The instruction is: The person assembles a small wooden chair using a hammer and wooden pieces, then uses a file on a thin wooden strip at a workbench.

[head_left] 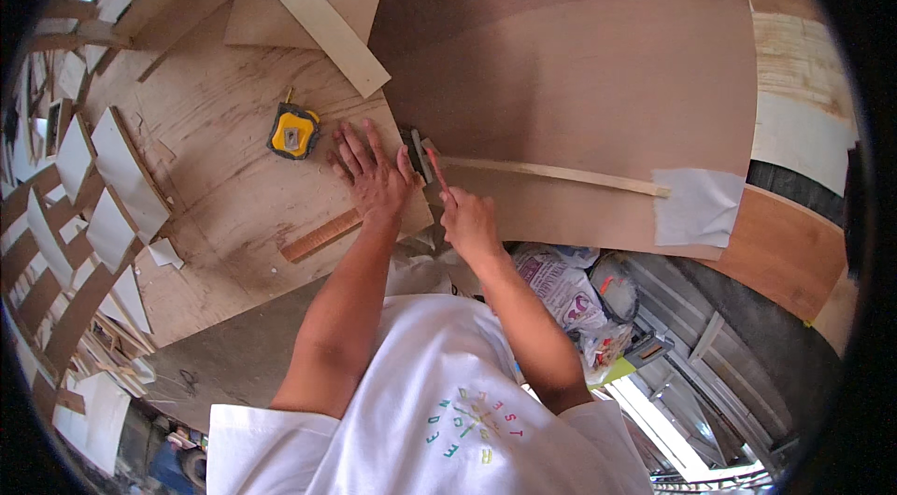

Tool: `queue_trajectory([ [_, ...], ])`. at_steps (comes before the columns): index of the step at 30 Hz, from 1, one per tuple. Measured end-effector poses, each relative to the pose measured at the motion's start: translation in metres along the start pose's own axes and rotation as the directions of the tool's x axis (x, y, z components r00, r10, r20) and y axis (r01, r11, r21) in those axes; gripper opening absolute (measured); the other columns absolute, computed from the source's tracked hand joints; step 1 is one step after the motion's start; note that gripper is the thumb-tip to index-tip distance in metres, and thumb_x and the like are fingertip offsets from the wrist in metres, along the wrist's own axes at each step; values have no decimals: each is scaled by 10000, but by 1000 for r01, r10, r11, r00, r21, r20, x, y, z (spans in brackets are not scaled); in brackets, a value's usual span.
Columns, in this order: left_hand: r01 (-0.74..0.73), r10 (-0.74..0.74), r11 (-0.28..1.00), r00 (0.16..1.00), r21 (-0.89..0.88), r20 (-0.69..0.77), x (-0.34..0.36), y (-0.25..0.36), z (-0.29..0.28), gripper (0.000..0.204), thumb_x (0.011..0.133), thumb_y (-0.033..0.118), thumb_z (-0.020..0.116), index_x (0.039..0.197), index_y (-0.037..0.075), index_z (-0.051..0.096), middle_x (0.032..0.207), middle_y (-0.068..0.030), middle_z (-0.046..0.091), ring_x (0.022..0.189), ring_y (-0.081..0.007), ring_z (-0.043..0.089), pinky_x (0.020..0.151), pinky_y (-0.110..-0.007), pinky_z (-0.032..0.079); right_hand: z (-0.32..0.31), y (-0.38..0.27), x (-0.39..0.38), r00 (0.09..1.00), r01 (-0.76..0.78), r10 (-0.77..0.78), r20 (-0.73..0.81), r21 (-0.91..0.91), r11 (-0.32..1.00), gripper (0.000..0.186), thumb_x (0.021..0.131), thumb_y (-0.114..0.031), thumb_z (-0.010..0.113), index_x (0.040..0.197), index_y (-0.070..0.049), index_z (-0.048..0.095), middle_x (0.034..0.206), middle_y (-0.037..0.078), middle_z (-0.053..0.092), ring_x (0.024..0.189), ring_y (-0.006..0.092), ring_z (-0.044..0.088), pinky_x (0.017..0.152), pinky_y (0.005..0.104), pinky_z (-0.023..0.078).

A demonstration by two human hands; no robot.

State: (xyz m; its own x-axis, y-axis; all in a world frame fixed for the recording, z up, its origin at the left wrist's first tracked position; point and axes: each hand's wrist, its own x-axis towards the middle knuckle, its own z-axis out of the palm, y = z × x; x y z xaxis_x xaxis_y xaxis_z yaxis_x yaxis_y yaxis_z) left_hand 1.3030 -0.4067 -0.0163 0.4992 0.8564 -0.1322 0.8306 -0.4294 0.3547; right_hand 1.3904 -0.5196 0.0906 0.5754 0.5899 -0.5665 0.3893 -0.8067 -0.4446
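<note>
My left hand [372, 170] lies flat with fingers spread on the plywood tabletop [234, 243], near its right edge. Its thumb is beside a short dark-and-grey metal piece [419, 151], whose kind I cannot make out. Just right of that, my right hand [472, 219] grips a thin red stick [435, 168] that looks like a pencil, its tip up at the metal piece. From there a narrow wood strip [551, 172] runs right across a large brown sheet [598, 84]. A reddish-brown wood strip [322, 235] rests beside my left forearm.
A yellow-and-black tape measure [293, 132] sits beyond my left hand. A long pale board [308, 9] crosses the far side. Panel offcuts [131, 173] pile up at left. A whitish translucent sheet [699, 207] lies at the strip's right end; bags [561, 289] are below the brown sheet.
</note>
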Motion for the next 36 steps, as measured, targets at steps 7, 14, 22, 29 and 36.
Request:
queue_trajectory([
  [7, 19, -19, 1000, 999, 5, 48, 0, -2, 4, 835, 1044, 510, 457, 1668, 62, 129, 1711, -258, 65, 1596, -427, 28, 1260, -636, 34, 4, -12, 37, 987, 103, -83, 141, -146, 984, 267, 1005, -165, 563, 917, 19, 737, 857, 296, 693, 877, 503, 671, 825, 600, 512],
  [14, 49, -50, 999, 993, 19, 102, 4, 0, -2, 832, 1044, 518, 449, 1673, 89, 114, 1717, -239, 39, 1600, -411, 3, 1268, -623, 19, 16, 3, 52, 959, 177, -122, 256, -206, 962, 274, 985, -129, 559, 891, 62, 731, 869, 342, 677, 878, 528, 667, 841, 585, 528],
  [22, 64, -69, 997, 989, 39, 127, 4, 0, 0, 838, 1056, 539, 431, 1677, 112, 66, 1722, -221, 3, 1603, -385, -2, 1270, -610, 22, 11, -11, 52, 952, 199, -119, 282, -278, 940, 254, 943, -72, 548, 866, 85, 732, 877, 354, 682, 875, 539, 663, 832, 587, 531],
  [29, 33, -34, 999, 999, 25, 24, 1, -2, 5, 798, 1052, 530, 449, 1670, 119, 155, 1723, -214, 59, 1594, -396, 76, 1262, -615, 82, -6, -38, 36, 960, 137, -60, 273, -272, 952, 234, 925, -43, 541, 878, 84, 732, 853, 358, 682, 828, 534, 701, 771, 567, 567],
  [36, 50, -50, 999, 997, 5, 54, 2, -1, 2, 801, 1039, 509, 482, 1664, 107, 183, 1715, -226, 83, 1594, -396, 81, 1266, -609, 83, -5, -28, 31, 963, 154, -74, 261, -301, 941, 220, 896, -36, 555, 864, 94, 730, 832, 377, 667, 844, 524, 705, 781, 562, 571],
])
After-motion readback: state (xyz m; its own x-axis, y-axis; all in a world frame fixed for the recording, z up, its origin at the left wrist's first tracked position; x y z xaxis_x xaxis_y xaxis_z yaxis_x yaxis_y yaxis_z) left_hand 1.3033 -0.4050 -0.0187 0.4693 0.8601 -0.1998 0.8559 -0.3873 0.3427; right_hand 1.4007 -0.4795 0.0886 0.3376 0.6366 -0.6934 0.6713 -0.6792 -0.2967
